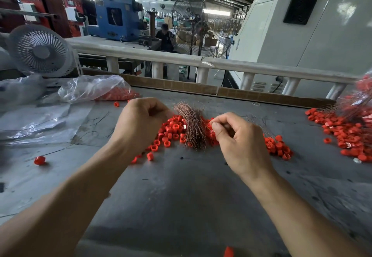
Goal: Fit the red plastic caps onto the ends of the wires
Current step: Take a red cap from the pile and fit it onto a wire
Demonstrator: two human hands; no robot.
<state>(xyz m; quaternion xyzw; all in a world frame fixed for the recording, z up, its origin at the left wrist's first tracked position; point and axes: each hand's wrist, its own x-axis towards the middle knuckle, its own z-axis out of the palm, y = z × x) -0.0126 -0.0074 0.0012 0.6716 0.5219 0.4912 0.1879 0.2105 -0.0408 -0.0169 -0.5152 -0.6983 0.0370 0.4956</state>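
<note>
A small white desk fan [41,50] stands at the far left corner of the grey tabletop [181,186], with crumpled clear plastic sheeting [40,120] spread below it along the left edge. A cardboard strip [201,88] lines the far edge, backed by a white railing [181,59]. Beyond it — a blue machine [116,17], a tall pedestal fan [193,19], a seated person [166,37] and a large white cabinet [302,31] at the right.

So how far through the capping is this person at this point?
Done: a heap of capped wires lies at the far right. In hand: the right hand pinches something small at its fingertips, too small to tell what; the left hand is curled, its contents hidden. Left: a thick bundle of bare wires, loose caps around it, and a bag of caps.
</note>
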